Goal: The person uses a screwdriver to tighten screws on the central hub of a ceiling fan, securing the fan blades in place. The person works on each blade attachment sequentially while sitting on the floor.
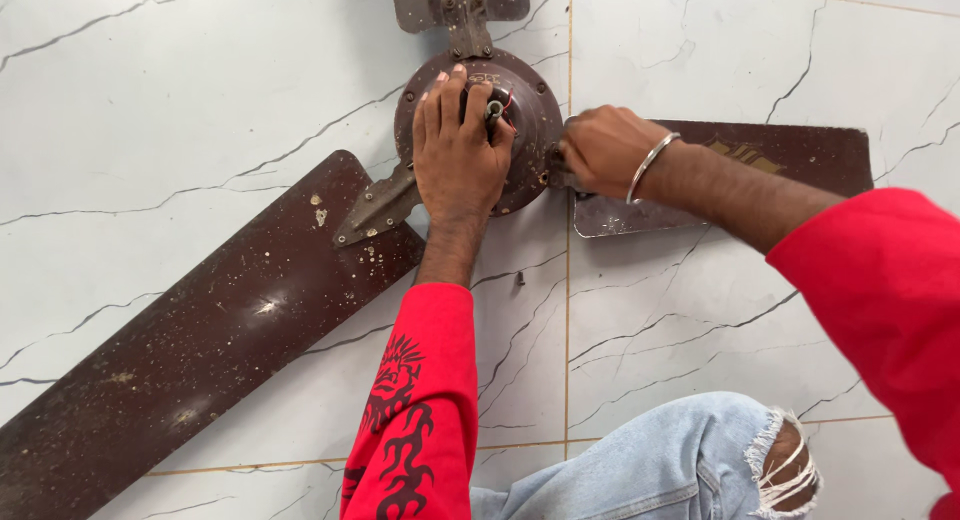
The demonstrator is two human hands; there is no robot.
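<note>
Pressing flat and unclenched on the brown fan motor (478, 130) lying on the tiled floor (700, 310), the left hand (460, 150) covers its hub; at three o'clock, the right hand (605, 150) grips the blade bracket (575, 180).

You see dull brown metal fan blades (200, 350), speckled and scuffed, a matt painted motor (525, 110), glossy veined floor tiles (150, 130), frayed denim (680, 450).
</note>
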